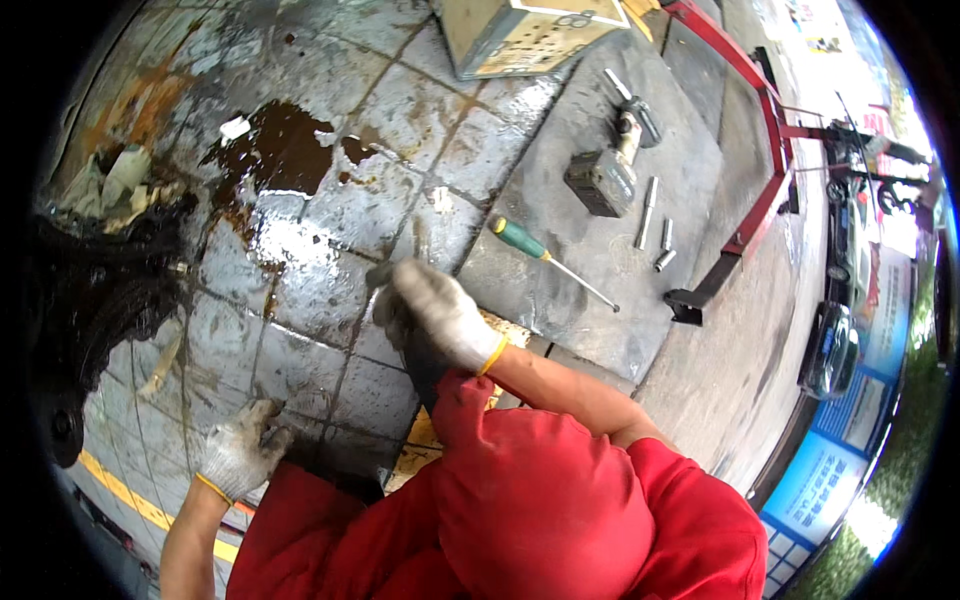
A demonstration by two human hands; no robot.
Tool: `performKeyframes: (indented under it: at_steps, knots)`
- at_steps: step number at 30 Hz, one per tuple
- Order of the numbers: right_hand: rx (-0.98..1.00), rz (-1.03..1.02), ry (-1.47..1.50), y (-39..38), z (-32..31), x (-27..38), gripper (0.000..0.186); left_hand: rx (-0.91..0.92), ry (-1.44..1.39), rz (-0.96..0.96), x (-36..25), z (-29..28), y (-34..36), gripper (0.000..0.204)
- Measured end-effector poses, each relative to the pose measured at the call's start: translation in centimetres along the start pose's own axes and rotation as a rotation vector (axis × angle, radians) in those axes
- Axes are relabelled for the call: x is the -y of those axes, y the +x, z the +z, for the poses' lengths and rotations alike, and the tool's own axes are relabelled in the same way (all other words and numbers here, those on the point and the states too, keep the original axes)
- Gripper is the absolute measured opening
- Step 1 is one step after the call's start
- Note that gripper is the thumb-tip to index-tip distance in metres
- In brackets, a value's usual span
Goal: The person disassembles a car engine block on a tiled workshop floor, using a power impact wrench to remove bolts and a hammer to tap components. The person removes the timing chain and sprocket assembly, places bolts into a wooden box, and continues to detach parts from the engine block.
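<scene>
Left hand (pixel 240 452): our gloved fingers are loosely bent with a gap to the thumb, low over the tiles (pixel 375 400), and we see nothing in them.
Right hand (pixel 440 312): ours is blurred above a dark shape (pixel 420 365); we can't tell whether it grips anything.
Screwdriver (pixel 520 238): it lies near the grey sheet's left corner, handle end at the left edge, shaft slanting toward the lower right edge; we'd best lift it by the green handle.
Cordless power tool (pixel 600 185): it lies toward the sheet's upper end; we should use two hands, as it looks heavy.
Metal rods and sockets (pixel 648 212): these sit toward the sheet's right edge and could roll, so we'd leave them well inside it.
Dark puddle (pixel 275 150): it looks slick, so we should plant our feet clear and keep our gloves dry.
Black assembly (pixel 110 260): it looks greasy; we'd touch it only with a firm grip.
</scene>
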State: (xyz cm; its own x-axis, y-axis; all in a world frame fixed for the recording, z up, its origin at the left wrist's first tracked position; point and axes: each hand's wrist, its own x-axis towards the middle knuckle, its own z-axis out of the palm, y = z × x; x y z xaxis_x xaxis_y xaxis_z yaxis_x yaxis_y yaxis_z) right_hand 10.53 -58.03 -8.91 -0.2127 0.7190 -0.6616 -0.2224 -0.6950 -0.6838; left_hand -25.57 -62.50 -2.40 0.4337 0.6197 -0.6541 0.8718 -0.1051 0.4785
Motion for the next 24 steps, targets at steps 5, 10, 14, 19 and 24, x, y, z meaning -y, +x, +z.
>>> performKeyframes:
  at_steps: [5, 10, 14, 19, 24]
  knots:
    - [0.015, -0.223, 0.685, 0.0, -4.4, 4.4, 0.095, -0.086, -0.028, 0.059, 2.0, 0.0, 1.9, 0.037]
    - [0.017, -0.293, 0.842, 0.1, -9.1, 3.8, 0.097, -0.067, -0.082, 0.057, 2.5, 0.4, 2.4, 0.031]
    - [-0.086, -0.349, 0.914, -0.7, -9.9, 5.1, 0.098, -0.039, -0.082, 0.035, 1.7, -0.5, 2.7, 0.030]
    - [-0.305, -0.218, 0.718, -0.8, -11.3, 4.5, 0.084, -0.048, -0.065, 0.036, 1.5, -0.5, 3.4, 0.028]
    - [-0.577, 0.019, 0.358, -3.9, -12.2, 1.6, 0.048, 0.093, -0.109, -0.176, 1.2, -0.5, 4.0, 0.025]
